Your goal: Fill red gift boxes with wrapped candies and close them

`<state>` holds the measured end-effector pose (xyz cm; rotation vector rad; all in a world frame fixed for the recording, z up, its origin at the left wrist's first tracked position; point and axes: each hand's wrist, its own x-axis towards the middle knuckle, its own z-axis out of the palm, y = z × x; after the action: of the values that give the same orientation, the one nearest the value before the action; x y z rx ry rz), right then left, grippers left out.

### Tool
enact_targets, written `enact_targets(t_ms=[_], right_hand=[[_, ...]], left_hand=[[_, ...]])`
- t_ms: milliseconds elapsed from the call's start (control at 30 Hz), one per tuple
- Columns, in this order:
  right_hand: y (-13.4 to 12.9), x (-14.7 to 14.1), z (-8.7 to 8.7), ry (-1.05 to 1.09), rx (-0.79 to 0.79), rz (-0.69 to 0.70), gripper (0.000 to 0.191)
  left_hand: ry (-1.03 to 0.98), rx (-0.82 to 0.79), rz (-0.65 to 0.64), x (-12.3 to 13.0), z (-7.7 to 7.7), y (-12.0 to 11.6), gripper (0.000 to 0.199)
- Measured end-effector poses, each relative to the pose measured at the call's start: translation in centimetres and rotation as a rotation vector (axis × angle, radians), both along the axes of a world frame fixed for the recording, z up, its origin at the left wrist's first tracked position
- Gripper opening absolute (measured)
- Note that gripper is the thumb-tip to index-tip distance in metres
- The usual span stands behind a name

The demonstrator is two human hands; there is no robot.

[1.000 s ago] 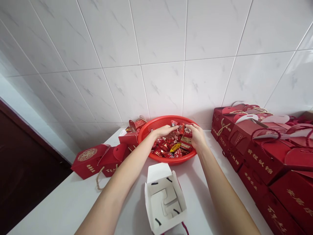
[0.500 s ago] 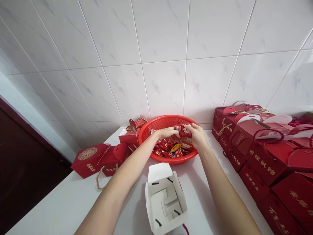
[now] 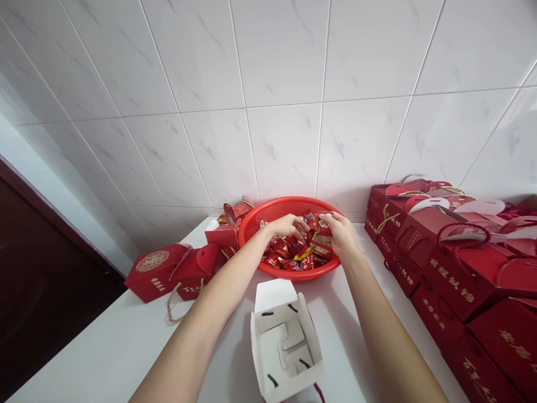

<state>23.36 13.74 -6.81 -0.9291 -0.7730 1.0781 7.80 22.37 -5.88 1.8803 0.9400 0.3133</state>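
A red plastic basket holds many wrapped sweets, mostly red, with a yellow one among them. Over its right side, my right hand pinches a red wrapped candy between thumb and fingers. My left hand hovers above the sweets in the middle, its fingers curved and a little apart, with nothing visible in them. In front of the basket, between my forearms, an opened box shows its white inside with dark cord ends through the walls; no sweets lie in it.
Red gift boxes with gold lettering are stacked along the right side. More red boxes with rope handles stand at the left, near the edge of the white table. A tiled wall rises behind the basket.
My left hand has come away from the red candy beside my right hand, and its fingers have loosened. My right hand still pinches a candy. The box has stayed in place.
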Motion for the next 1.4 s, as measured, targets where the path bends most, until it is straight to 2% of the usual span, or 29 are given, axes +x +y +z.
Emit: enact_targets(t_ms=[67, 233, 367, 433, 533, 600, 667, 767, 867, 967, 1067, 1200, 1333, 1400], right_hand=[[-0.1, 0.0, 0.1, -0.001, -0.005, 0.003, 0.027], [-0.1, 0.0, 0.1, -0.003, -0.007, 0.000, 0.025], [-0.1, -0.1, 0.2, -0.006, -0.015, -0.013, 0.025], [-0.1, -0.1, 0.2, 0.004, -0.019, -0.015, 0.023], [0.0, -0.1, 0.1, 0.012, -0.010, -0.005, 0.024], [0.0, -0.1, 0.0, 0.010, -0.006, 0.000, 0.024], [0.0, -0.1, 0.0, 0.012, -0.010, 0.000, 0.022], [0.0, -0.1, 0.0, 0.018, -0.019, -0.002, 0.021], [0.1, 0.0, -0.1, -0.006, -0.021, 0.005, 0.022], [0.3, 0.1, -0.2, -0.011, -0.009, 0.002, 0.024], [0.2, 0.0, -0.1, 0.008, -0.015, -0.003, 0.023], [-0.2, -0.2, 0.1, 0.010, -0.025, 0.010, 0.021], [-0.2, -0.3, 0.1, 0.003, -0.011, 0.000, 0.023], [-0.1, -0.2, 0.1, 0.008, -0.007, -0.002, 0.024]], left_hand=[[0.006, 0.038, 0.041, -0.1, 0.0, 0.1, 0.025], [0.252, -0.022, -0.085, -0.3, -0.5, 0.3, 0.030], [0.254, -0.030, 0.041, -0.5, -0.8, 0.5, 0.026], [0.272, -0.004, -0.006, -0.5, -0.7, 0.4, 0.022], [0.424, 0.022, -0.143, -0.4, -0.3, -0.1, 0.026], [0.548, 0.056, -0.144, -0.3, -0.1, -0.5, 0.031], [0.618, 0.109, -0.093, -0.3, 0.0, -0.6, 0.029], [0.584, 0.258, 0.027, -0.5, 0.0, -0.2, 0.026], [0.509, 0.397, 0.115, -0.5, -0.1, 0.3, 0.035], [0.525, 0.386, 0.084, 0.2, -0.8, 0.6, 0.036], [0.579, 0.351, 0.054, 0.9, -1.6, 0.5, 0.024], [0.592, 0.390, 0.127, 0.5, -1.8, 0.6, 0.018], [0.455, 0.431, 0.222, -1.0, -1.0, 1.2, 0.005], [0.292, 0.460, 0.282, -1.4, -0.5, 1.5, 0.014]])
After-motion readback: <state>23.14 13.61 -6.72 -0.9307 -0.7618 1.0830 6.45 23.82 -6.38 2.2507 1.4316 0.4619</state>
